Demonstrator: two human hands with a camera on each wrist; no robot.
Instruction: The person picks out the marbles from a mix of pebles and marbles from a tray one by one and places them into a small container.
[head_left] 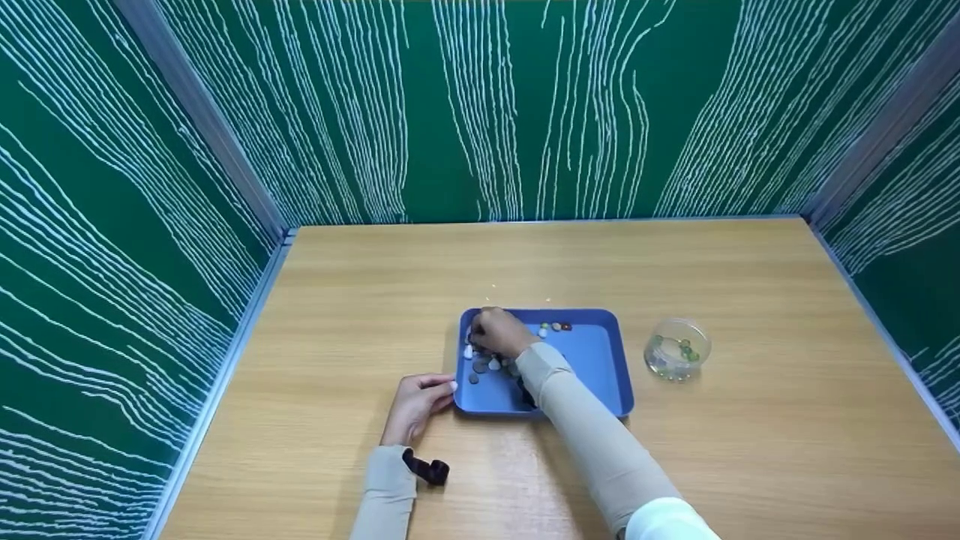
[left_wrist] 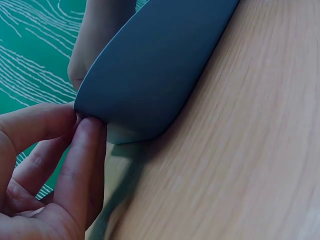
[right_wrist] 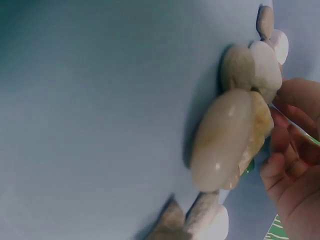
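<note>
A blue tray (head_left: 589,375) lies on the table with several grey, brown and white pebbles (head_left: 480,366) in its left half. My left hand (head_left: 418,405) pinches the rim at the near left side between thumb and fingers, as the left wrist view shows at the tray's corner (left_wrist: 150,70). Over the far left corner, my right hand (head_left: 501,332) reaches down with bent fingers. Close up in the right wrist view, those fingers (right_wrist: 292,142) are beside a cluster of pebbles, including a long pale pebble (right_wrist: 222,140). Whether they hold one is hidden.
Right of the tray stands a clear round container (head_left: 677,351) with green and clear glass pieces inside. A few small pebbles (head_left: 556,327) line the tray's far side. A black strap (head_left: 429,470) hangs at my left wrist. Green walls with white lines enclose the table.
</note>
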